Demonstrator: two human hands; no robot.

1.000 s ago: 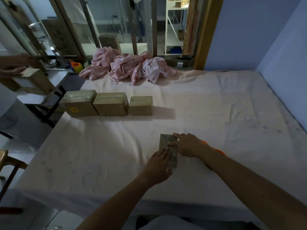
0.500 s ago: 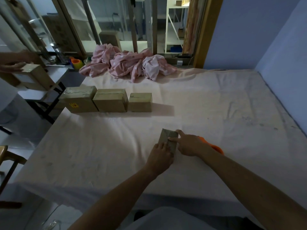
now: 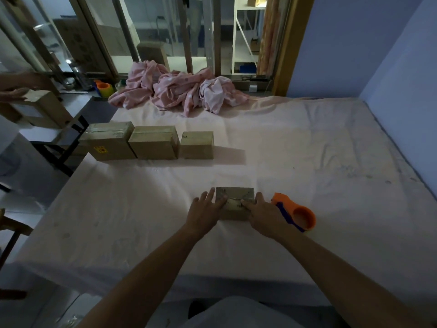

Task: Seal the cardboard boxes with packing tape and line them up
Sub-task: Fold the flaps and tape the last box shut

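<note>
A small flat cardboard box [image 3: 236, 194] lies on the pale sheet in front of me. My left hand [image 3: 206, 210] rests on its left edge with straight fingers. My right hand [image 3: 261, 212] presses on its right side, the index finger stretched across the top. An orange tape dispenser [image 3: 298, 214] lies just right of my right hand. Three taped boxes stand in a row at the far left: a large one [image 3: 107, 143], a middle one [image 3: 154, 145] and a smaller one [image 3: 197, 145].
The bed sheet [image 3: 307, 162] stretches wide to the right. A pink crumpled blanket [image 3: 177, 91] lies at the far edge. Left of the bed, another person's hands hold a box [image 3: 42, 107] on a small table. A blue wall bounds the right side.
The small box has been turned from lengthwise to crosswise. My hands have parted to its two sides, and the tape dispenser behind my right hand has come into full view.
</note>
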